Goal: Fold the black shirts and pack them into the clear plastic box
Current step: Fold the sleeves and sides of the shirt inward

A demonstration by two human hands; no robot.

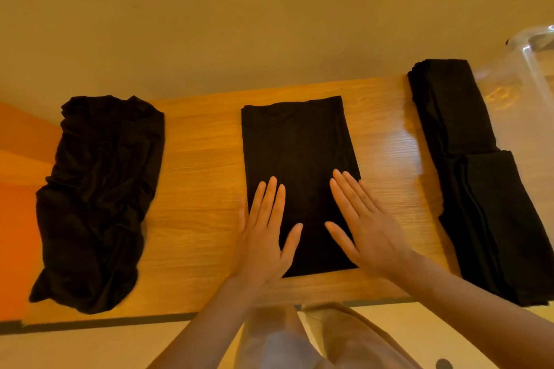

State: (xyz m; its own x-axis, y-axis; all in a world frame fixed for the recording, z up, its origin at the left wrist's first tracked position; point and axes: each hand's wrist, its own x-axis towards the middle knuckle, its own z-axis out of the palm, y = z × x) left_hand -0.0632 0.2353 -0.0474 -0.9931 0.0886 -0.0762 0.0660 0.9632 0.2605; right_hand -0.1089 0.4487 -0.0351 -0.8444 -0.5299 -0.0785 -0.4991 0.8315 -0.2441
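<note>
A black shirt (pixel 296 147), folded into a long rectangle, lies in the middle of the wooden table (pixel 198 189). My left hand (pixel 265 234) lies flat on its near left part, fingers straight. My right hand (pixel 362 225) lies flat on its near right part, fingers straight and together. A crumpled heap of black shirts (pixel 99 198) sits at the left end of the table. Folded black shirts (pixel 476 177) lie in a row along the right end. The clear plastic box (pixel 530 69) shows at the far right edge, only partly in view.
The table's far edge meets a plain wall. An orange surface (pixel 18 219) lies to the left of the table. My legs in light trousers (pixel 299 338) show below the table's near edge.
</note>
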